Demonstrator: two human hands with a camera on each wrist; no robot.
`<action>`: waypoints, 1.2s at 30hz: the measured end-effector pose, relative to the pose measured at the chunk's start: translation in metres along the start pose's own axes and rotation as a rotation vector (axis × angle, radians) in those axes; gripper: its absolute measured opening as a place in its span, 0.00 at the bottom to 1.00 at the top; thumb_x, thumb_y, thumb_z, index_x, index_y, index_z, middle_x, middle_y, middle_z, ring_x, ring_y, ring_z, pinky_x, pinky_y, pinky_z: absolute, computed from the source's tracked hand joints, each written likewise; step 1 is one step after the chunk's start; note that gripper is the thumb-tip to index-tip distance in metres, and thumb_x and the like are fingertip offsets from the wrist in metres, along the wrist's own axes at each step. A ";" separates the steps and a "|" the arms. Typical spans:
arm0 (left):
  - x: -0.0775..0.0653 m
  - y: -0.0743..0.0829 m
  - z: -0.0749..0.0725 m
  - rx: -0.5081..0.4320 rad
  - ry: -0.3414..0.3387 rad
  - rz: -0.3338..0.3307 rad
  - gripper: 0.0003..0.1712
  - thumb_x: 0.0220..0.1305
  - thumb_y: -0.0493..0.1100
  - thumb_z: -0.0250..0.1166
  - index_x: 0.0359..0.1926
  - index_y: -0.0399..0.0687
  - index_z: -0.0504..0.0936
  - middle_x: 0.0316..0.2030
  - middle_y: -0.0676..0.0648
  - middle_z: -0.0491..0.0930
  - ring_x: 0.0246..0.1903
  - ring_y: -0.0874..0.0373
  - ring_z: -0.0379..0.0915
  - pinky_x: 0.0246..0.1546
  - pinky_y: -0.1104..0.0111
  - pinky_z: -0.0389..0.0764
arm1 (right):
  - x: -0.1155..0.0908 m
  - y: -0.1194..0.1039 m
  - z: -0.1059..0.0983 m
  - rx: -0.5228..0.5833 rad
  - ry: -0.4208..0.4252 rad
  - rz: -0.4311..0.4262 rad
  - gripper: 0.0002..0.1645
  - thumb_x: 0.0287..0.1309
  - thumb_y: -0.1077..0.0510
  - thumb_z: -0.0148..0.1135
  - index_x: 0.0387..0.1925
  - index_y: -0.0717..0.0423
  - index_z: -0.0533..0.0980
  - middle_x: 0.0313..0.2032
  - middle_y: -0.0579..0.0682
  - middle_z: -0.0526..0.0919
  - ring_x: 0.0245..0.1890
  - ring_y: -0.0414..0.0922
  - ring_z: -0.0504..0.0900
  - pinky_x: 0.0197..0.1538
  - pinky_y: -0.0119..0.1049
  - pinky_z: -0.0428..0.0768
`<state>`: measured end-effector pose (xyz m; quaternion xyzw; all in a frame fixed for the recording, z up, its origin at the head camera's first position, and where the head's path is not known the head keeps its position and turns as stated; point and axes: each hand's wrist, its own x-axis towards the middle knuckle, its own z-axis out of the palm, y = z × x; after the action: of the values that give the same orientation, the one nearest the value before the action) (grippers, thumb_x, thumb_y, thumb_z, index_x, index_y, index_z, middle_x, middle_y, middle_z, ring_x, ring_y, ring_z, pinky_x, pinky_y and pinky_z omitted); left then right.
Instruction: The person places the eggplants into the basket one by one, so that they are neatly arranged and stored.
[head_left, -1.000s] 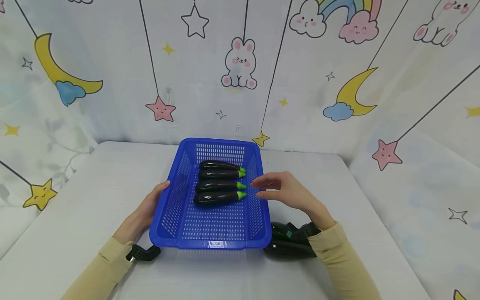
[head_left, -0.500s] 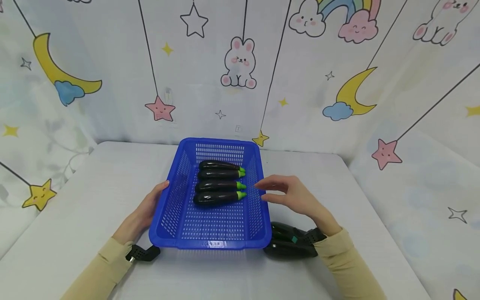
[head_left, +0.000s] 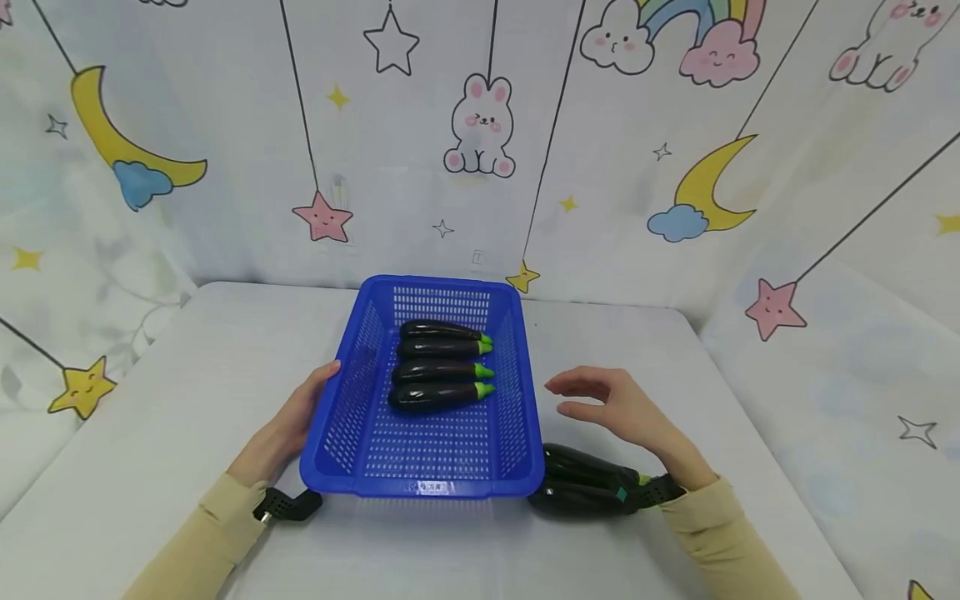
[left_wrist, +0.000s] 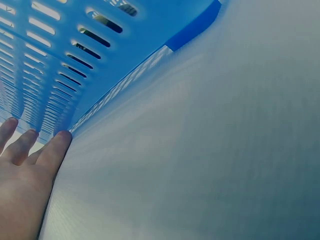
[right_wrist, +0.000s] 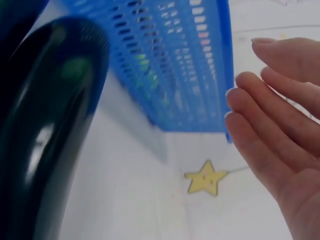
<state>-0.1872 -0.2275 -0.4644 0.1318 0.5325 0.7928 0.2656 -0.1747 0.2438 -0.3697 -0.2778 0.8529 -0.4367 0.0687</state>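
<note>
Eggplants, two, loose [head_left: 573, 498]; personward of nearer right hand [head_left: 618, 408], fingers gapped, empty; long axes crosswise; left hand [head_left: 294, 417] flat-fingered against perforated blue basket [head_left: 375, 484]

Nearest eggplant [head_left: 573, 498] — stem probably hidden

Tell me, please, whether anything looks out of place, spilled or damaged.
Nothing stands out: four eggplants lie side by side in the blue basket, green ends facing one way; two others lie on the table beside it. No spill or damage shows.
</note>
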 end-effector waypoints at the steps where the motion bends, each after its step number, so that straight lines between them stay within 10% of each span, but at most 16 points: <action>1: 0.000 0.000 0.000 0.000 0.001 -0.002 0.43 0.77 0.62 0.39 0.78 0.44 0.34 0.56 0.45 0.74 0.49 0.55 0.78 0.47 0.61 0.82 | -0.002 0.002 -0.001 0.000 0.000 0.003 0.19 0.64 0.54 0.68 0.55 0.49 0.80 0.52 0.46 0.84 0.55 0.49 0.83 0.57 0.47 0.81; 16: -0.001 0.000 -0.002 -0.070 -0.044 -0.010 0.40 0.77 0.62 0.39 0.76 0.46 0.40 0.55 0.45 0.76 0.49 0.55 0.79 0.47 0.61 0.83 | -0.041 0.040 -0.006 0.015 0.001 0.053 0.19 0.63 0.56 0.69 0.55 0.52 0.80 0.53 0.59 0.84 0.55 0.52 0.83 0.56 0.43 0.81; 36: -0.001 0.001 -0.002 -0.069 -0.039 -0.019 0.40 0.77 0.63 0.40 0.76 0.46 0.41 0.54 0.46 0.77 0.49 0.55 0.79 0.47 0.61 0.82 | -0.071 0.075 0.007 0.046 0.030 0.049 0.20 0.63 0.58 0.69 0.56 0.49 0.79 0.54 0.50 0.84 0.56 0.43 0.82 0.59 0.34 0.78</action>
<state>-0.1879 -0.2302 -0.4643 0.1330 0.5006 0.8055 0.2879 -0.1441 0.3114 -0.4418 -0.2483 0.8501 -0.4587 0.0730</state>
